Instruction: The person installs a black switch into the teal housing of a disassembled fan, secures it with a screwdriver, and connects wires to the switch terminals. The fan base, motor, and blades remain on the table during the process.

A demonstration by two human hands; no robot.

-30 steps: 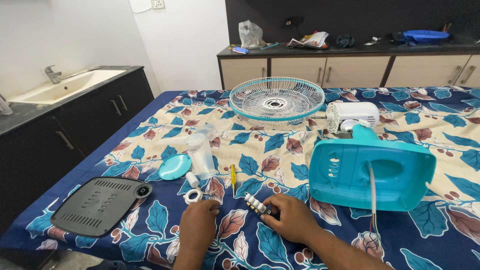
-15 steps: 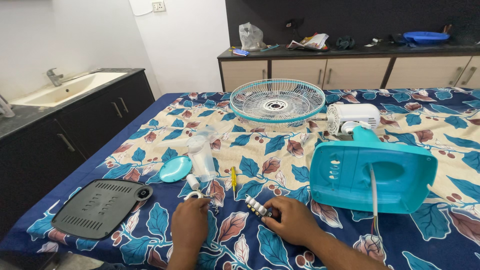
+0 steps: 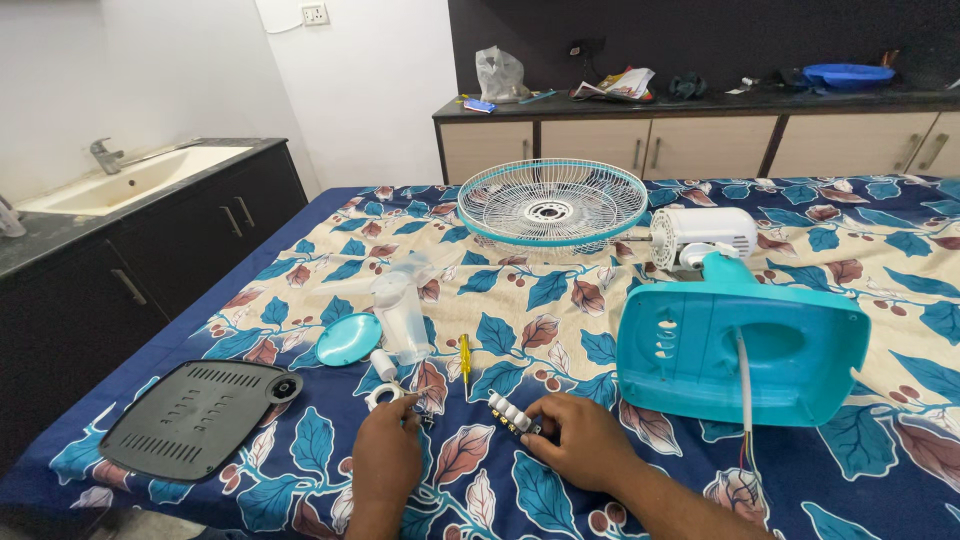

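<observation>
My right hand (image 3: 580,442) grips a small switch block with white push buttons (image 3: 508,411) low on the leaf-patterned cloth (image 3: 300,270). My left hand (image 3: 386,462) rests fingers-down beside a small white ring part (image 3: 382,395), fingertips touching small pieces there; whether it holds them I cannot tell. A yellow-handled screwdriver (image 3: 464,355) lies just beyond both hands. The turquoise fan base shell (image 3: 740,345) stands to the right, a white cable (image 3: 745,385) hanging out of it.
A dark grey vented base plate (image 3: 195,418) lies at the near left. A turquoise cap (image 3: 348,339) and clear fan blades (image 3: 402,310) sit mid-left. Farther back are the wire fan guard (image 3: 552,200) and white motor (image 3: 705,233). A sink counter (image 3: 120,185) stands left.
My left hand has slid slightly nearer the white ring part. My right hand keeps hold of the button switch block, nearly still.
</observation>
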